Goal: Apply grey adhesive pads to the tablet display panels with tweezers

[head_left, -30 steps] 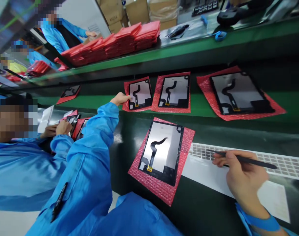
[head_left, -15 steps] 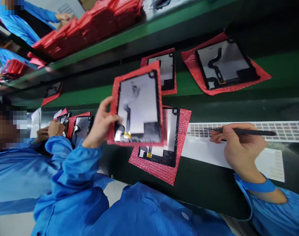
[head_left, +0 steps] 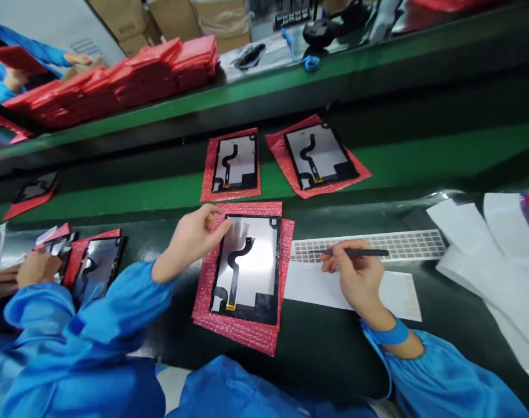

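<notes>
Red bubble mat (head_left: 242, 334) under display panel (head_left: 247, 273); open left hand (head_left: 194, 235) on edge; right hand (head_left: 355, 278) gripping pen (head_left: 360, 252).

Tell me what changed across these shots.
The left hand lifted the tablet panel on red bubble wrap off the green shelf and laid it on the red pad on the dark bench. The right hand still holds the black pen.

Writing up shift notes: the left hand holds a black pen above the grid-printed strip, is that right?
No: the head view shows the black pen in the right hand, not the left; it is above the grid-printed strip, as you say.
</notes>
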Action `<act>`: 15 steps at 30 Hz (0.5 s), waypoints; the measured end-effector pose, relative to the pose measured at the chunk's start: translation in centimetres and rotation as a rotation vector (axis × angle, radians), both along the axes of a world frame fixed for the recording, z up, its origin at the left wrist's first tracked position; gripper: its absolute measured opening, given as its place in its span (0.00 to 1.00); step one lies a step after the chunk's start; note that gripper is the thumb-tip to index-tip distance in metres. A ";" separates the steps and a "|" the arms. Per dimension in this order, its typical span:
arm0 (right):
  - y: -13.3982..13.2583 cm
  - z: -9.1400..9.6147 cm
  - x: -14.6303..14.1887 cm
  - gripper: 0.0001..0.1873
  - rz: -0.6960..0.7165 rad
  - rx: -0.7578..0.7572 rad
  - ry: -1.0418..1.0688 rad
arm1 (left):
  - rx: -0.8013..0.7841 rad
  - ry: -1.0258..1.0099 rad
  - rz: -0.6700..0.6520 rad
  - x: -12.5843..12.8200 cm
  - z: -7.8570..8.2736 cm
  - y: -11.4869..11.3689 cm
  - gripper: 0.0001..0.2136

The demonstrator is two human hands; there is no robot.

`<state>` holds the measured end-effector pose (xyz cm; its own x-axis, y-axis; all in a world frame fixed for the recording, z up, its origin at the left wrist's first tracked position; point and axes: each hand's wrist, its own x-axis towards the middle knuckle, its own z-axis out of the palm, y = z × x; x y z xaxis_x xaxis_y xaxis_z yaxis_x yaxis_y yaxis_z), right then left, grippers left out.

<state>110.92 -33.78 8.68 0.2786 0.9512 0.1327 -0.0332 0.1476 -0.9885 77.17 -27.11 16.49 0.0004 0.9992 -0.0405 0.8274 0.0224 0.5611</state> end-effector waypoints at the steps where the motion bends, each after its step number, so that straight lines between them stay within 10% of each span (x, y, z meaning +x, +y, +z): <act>1: -0.1 -0.1 0.0 0.24 0.007 0.003 0.002 | -0.044 -0.018 -0.039 1.6 -0.2 2.9 0.15; 8: -0.3 0.0 -0.1 0.23 0.019 0.052 0.006 | -0.309 -0.069 -0.037 14.4 -3.2 19.7 0.19; 15: -0.3 0.1 0.3 0.22 -0.013 0.056 -0.010 | -0.192 -0.214 0.045 16.6 -4.2 22.1 0.20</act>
